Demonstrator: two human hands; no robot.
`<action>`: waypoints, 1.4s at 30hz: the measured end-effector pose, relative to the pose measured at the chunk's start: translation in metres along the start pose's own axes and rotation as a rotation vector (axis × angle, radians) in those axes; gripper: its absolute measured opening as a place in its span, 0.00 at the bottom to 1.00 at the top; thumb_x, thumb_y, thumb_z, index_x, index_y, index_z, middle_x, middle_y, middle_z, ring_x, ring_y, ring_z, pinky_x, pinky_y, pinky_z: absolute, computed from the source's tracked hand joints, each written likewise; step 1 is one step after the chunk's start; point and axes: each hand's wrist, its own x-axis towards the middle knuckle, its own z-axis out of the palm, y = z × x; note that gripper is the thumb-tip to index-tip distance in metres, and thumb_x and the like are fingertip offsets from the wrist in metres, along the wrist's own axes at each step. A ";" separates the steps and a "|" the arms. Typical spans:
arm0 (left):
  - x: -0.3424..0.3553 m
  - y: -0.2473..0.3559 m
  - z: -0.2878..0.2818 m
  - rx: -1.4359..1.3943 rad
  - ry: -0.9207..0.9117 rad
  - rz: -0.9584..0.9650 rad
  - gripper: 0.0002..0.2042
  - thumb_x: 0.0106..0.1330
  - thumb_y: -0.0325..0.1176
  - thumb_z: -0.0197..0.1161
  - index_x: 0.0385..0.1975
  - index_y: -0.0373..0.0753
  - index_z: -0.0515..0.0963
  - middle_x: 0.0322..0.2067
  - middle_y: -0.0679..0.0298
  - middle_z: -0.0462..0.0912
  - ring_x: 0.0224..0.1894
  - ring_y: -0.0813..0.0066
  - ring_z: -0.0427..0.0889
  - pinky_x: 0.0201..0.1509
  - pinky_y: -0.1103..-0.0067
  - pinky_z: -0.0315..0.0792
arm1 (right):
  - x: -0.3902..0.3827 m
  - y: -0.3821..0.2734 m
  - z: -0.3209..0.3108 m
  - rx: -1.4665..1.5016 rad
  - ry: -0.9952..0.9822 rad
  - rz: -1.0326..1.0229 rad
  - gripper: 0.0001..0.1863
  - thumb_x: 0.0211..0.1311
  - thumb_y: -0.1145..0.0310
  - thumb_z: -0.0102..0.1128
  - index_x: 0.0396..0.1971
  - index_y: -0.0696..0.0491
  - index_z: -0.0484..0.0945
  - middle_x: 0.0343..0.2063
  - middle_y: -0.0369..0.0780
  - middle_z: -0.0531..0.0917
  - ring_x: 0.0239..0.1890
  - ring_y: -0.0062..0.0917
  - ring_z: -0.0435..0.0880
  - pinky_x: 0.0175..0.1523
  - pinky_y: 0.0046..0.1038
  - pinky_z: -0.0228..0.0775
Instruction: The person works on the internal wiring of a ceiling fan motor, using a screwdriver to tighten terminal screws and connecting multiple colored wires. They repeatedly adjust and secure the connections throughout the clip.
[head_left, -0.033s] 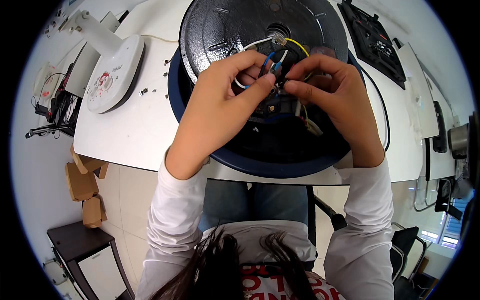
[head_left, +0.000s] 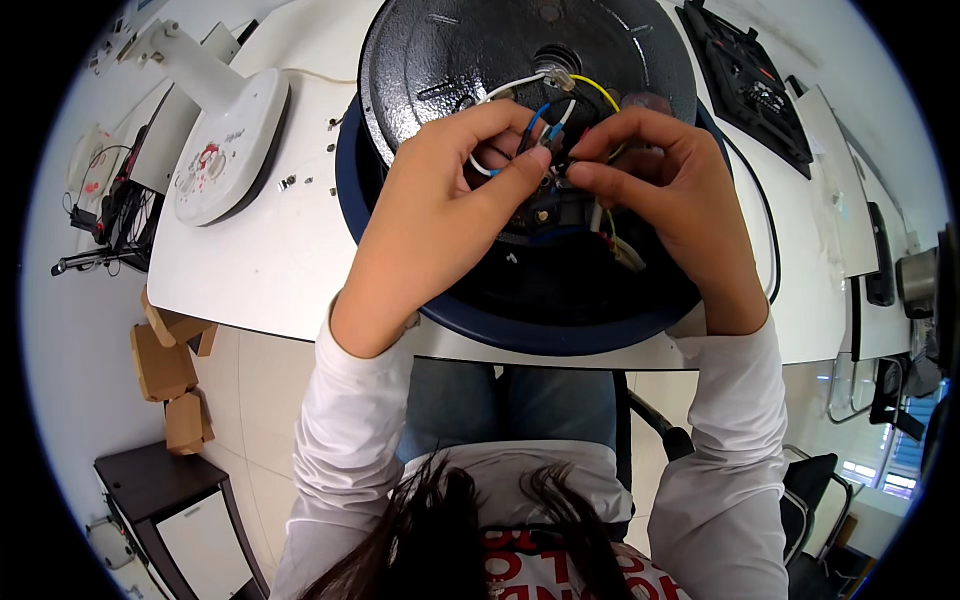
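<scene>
My left hand is closed in a pinch on thin wires with blue sleeves, over an opened round appliance. Close beside it, the thumb and forefinger of my right hand are pinched together at something small and dark that I cannot make out. Behind my fingers stands a glossy black round plate. A white wire and a yellow wire meet at a clear connector in front of it. Below lies the dark blue round housing, its inside partly covered by my hands.
Several small metal parts lie on the white table, left of the housing. A white stand with a broad base is at the far left. An open black tool case sits at the back right. A black cable runs along the right side.
</scene>
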 end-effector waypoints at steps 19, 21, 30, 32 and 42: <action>0.001 0.002 -0.003 -0.191 -0.037 -0.067 0.10 0.65 0.33 0.61 0.42 0.36 0.80 0.29 0.72 0.80 0.34 0.88 0.74 0.43 0.89 0.66 | -0.003 0.000 -0.005 0.108 -0.046 -0.104 0.07 0.55 0.71 0.70 0.32 0.54 0.81 0.29 0.33 0.83 0.29 0.13 0.81 0.36 0.15 0.69; 0.000 0.003 -0.003 -0.176 -0.047 -0.070 0.10 0.65 0.32 0.62 0.43 0.36 0.80 0.30 0.72 0.80 0.34 0.89 0.74 0.42 0.89 0.66 | -0.004 -0.004 -0.004 0.101 -0.046 -0.056 0.06 0.57 0.73 0.67 0.32 0.55 0.78 0.30 0.31 0.80 0.31 0.12 0.77 0.37 0.15 0.67; 0.000 0.003 -0.001 -0.102 -0.033 -0.064 0.10 0.65 0.31 0.63 0.43 0.33 0.80 0.29 0.72 0.79 0.33 0.89 0.73 0.41 0.89 0.67 | -0.007 -0.009 0.003 -0.092 0.070 -0.054 0.08 0.58 0.73 0.66 0.36 0.57 0.80 0.29 0.32 0.82 0.29 0.11 0.78 0.35 0.15 0.66; 0.000 0.005 -0.001 -0.099 -0.034 -0.068 0.10 0.65 0.30 0.63 0.43 0.33 0.79 0.30 0.72 0.79 0.34 0.89 0.73 0.41 0.89 0.66 | -0.008 -0.011 0.004 -0.149 0.101 -0.074 0.07 0.57 0.73 0.66 0.36 0.57 0.82 0.29 0.32 0.83 0.29 0.11 0.79 0.34 0.14 0.66; -0.001 0.008 -0.001 -0.084 -0.017 -0.067 0.10 0.64 0.29 0.64 0.42 0.32 0.79 0.30 0.73 0.76 0.33 0.89 0.70 0.38 0.90 0.65 | -0.005 -0.007 0.013 -0.522 0.221 -0.457 0.07 0.51 0.74 0.69 0.32 0.53 0.84 0.26 0.33 0.84 0.25 0.13 0.80 0.26 0.17 0.61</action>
